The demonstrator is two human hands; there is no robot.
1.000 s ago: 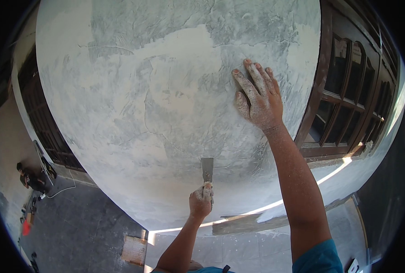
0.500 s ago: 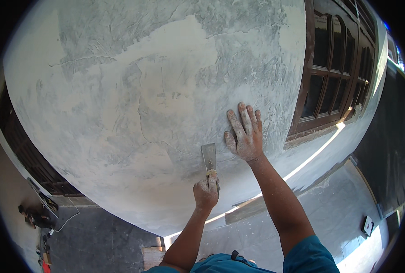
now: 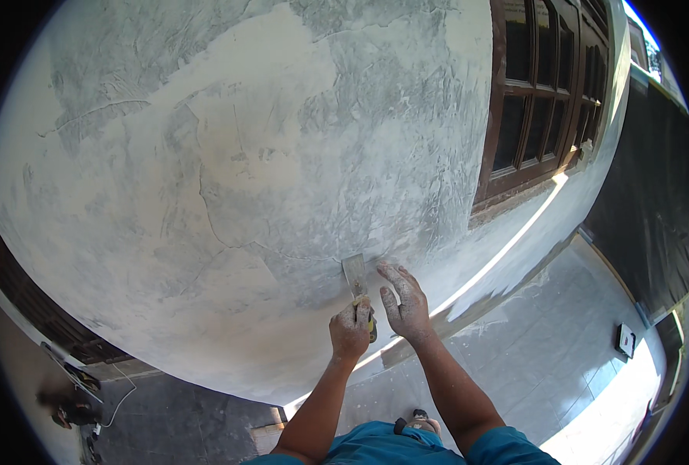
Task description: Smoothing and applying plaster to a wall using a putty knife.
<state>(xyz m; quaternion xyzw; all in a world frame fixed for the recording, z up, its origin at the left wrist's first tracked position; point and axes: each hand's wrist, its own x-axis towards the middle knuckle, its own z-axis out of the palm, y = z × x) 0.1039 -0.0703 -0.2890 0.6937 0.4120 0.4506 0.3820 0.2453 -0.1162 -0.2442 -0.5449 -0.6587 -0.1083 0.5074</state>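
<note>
Putty knife (image 3: 356, 280), clasped in left hand (image 3: 349, 333); right hand (image 3: 408, 308), thumb splayed, at three o'clock: possible nick, should knife slip.

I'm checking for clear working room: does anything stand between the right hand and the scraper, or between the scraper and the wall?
Nothing visible does: only a small open gap shows between the right hand and the scraper, which the left hand grips. Nothing shows between scraper and wall either.

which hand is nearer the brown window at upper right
Right. The right hand is below and left of the window; the left hand, gripping the scraper, is farther left and slightly lower.
</note>
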